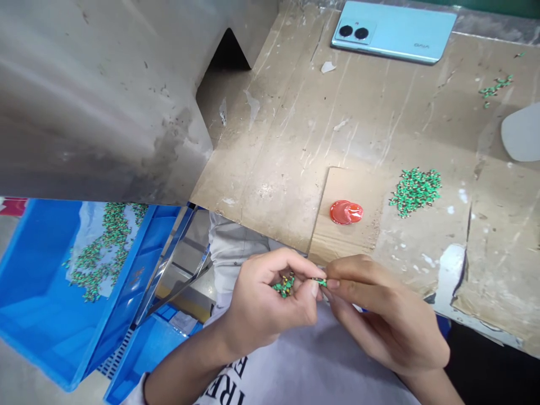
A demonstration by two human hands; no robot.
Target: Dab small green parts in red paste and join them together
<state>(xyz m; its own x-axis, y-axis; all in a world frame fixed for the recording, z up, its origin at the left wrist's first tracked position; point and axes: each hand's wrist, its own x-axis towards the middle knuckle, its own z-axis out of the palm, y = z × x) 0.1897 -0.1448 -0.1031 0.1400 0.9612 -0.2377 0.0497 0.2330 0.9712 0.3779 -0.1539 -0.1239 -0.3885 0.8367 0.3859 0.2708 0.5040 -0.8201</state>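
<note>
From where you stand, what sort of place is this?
Probably a small-parts workshop: a heap of tiny green pieces lies on the scuffed brown worktop, and many similar ones sit in a blue bin beside it.

The person wears a pale lavender-grey shirt (320, 351) with large black capital lettering (230, 391) across the front, partly cut off. A light sleeve (134, 396) ends in a narrow dark edge (145, 388). The hands (264, 304) are bare, their fingernails short.

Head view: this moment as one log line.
left hand: cupping green parts | right hand: pinching green piece with left hand | bench: red object on cardboard piece, green pile
</note>
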